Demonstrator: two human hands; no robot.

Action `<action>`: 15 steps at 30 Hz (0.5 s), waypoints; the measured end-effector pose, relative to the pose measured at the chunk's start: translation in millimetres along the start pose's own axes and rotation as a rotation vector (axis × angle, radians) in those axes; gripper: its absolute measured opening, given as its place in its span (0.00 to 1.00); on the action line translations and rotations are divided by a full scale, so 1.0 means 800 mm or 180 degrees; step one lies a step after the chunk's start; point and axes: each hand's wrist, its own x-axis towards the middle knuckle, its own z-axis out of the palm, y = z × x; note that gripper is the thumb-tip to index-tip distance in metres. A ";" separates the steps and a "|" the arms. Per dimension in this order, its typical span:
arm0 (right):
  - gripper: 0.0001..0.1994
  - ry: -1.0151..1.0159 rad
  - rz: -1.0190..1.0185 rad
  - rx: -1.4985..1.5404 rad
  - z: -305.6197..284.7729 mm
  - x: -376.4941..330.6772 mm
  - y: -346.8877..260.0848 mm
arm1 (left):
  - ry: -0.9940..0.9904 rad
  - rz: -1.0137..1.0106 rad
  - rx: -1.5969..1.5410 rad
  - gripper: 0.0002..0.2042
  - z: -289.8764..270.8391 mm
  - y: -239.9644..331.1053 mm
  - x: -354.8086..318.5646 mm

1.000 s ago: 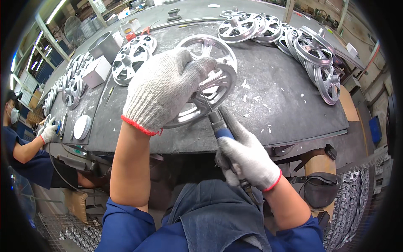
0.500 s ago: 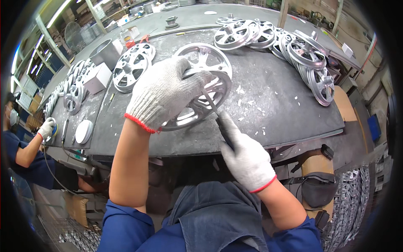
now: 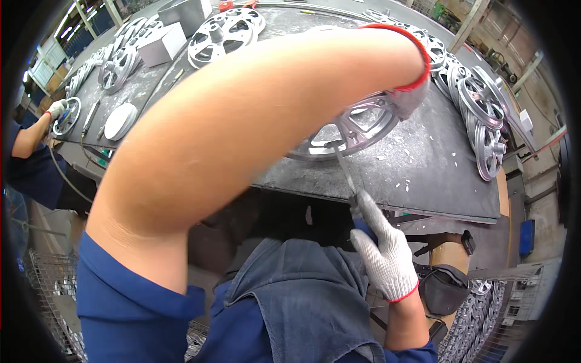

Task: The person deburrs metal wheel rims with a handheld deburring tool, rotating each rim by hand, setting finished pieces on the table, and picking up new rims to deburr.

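Observation:
A spoked silver metal wheel [image 3: 356,136] is tilted over the dark worktable, its far left part hidden behind my left forearm. My left hand [image 3: 414,101], in a white knit glove with a red cuff, reaches across to the wheel's right rim. It is bent around the edge, and most of its fingers are hidden. My gloved right hand [image 3: 387,257] grips the dark handle of a thin grey file [image 3: 345,170], below and right of the wheel. The file's tip lies at an opening between the spokes, near the lower rim.
Stacked wheels [image 3: 481,103] line the table's right side, and more wheels [image 3: 221,37] lie at the back left. A white box [image 3: 162,43] and white discs [image 3: 121,122] are on the left. Pale flakes [image 3: 407,186] litter the worktable [image 3: 448,196]. A co-worker's gloved hand [image 3: 58,109] handles another wheel.
My left hand has swung from the wheel's left side over to its right rim, its forearm crossing the view. My right hand moved down and right with the file. The view shifted.

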 end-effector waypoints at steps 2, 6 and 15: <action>0.34 -0.0103 -0.0097 -0.0105 0.007 0.012 -0.009 | 0.0025 -0.0159 0.0021 0.25 0.008 -0.041 0.025; 0.35 -0.0282 0.0280 -0.0673 0.001 0.037 -0.027 | 0.0076 -0.0049 0.0063 0.25 0.028 -0.062 0.084; 0.34 -0.0314 -0.0023 -0.0672 -0.009 0.044 -0.019 | 0.0145 0.0122 0.0339 0.25 0.024 -0.077 0.136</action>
